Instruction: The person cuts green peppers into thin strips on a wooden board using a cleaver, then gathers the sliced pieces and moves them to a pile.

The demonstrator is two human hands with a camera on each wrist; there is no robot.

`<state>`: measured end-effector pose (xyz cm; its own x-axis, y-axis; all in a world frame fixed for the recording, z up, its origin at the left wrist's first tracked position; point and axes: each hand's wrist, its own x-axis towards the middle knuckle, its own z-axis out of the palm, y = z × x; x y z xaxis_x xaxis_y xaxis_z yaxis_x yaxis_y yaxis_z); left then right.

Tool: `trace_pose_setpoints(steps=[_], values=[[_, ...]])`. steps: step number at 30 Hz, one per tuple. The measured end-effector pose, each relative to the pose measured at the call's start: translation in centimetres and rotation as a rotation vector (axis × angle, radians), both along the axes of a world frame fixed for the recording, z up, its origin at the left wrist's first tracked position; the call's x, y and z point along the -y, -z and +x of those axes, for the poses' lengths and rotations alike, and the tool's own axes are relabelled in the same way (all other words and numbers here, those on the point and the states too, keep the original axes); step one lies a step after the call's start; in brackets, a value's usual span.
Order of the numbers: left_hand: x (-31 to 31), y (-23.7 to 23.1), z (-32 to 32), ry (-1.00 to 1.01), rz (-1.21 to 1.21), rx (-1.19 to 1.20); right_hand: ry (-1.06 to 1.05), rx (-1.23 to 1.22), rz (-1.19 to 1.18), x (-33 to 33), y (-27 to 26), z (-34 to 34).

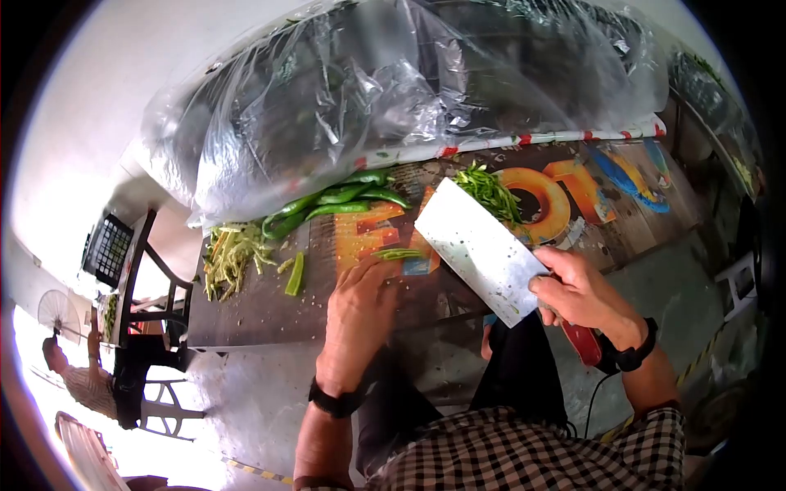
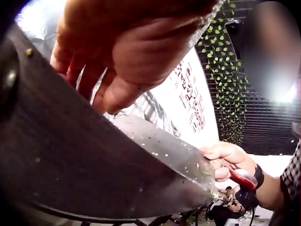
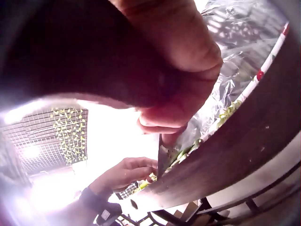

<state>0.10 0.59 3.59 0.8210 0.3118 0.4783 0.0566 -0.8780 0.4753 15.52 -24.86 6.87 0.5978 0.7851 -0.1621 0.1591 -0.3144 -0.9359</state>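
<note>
My right hand grips a broad cleaver near the top of its red handle, thumb against the blade. Bits of green cling to the blade, which is tilted above the table's front edge. On the tabletop, my left hand lies with relaxed fingers, fingertips right by a few green pepper strips. Loose, extended fingers show in the left wrist view. A heap of shredded green pepper sits behind the cleaver. Whole long green peppers lie beyond my left hand, and a flat pepper piece lies to its left.
Pale pepper cores and seeds are piled at the table's left end. Clear plastic sheeting covers a large bulk along the back of the dark wooden table. Another person sits at far left by a second table.
</note>
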Motion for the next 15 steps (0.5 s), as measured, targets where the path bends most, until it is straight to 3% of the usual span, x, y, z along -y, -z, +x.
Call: trace_pose_setpoints(steps=[9,15], values=[[-1.3,2.0,-0.9,-0.07,-0.026,0.002,-0.164,0.167,-0.157,-2.7,-3.3,0.0],[-1.0,1.1,-1.3,-0.08,-0.063,-0.006,-0.273,0.088,-0.139,-4.0,-2.3,-1.0]])
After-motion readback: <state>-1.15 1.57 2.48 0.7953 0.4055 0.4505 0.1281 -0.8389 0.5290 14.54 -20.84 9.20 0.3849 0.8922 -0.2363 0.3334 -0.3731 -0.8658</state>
